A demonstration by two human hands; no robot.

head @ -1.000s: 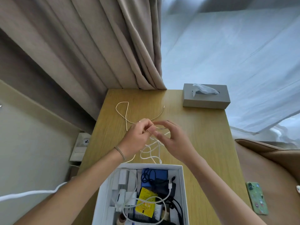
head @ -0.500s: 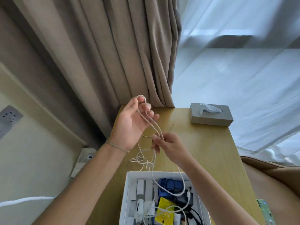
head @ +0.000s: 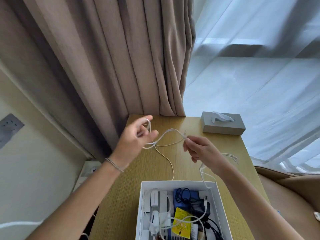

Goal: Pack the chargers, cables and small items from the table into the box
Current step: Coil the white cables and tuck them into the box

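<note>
Your left hand (head: 136,135) is raised over the far-left corner of the wooden table (head: 121,196), fingers loosely curled with a loop of the white cable (head: 170,131) wound round them; the hand is blurred. Your right hand (head: 199,149), at 3 o'clock from the left, pinches the same cable between thumb and fingertips, so a raised arch of it spans the gap between the hands. A thinner strand trails from under the left hand toward 6 o'clock, down to the far rim of the white box (head: 223,210). The box sits at the table's near edge, already holding white chargers, black cables, a blue item and a yellow packet. A grey tissue box (head: 225,126) stands at 1 o'clock from your right hand.
</note>
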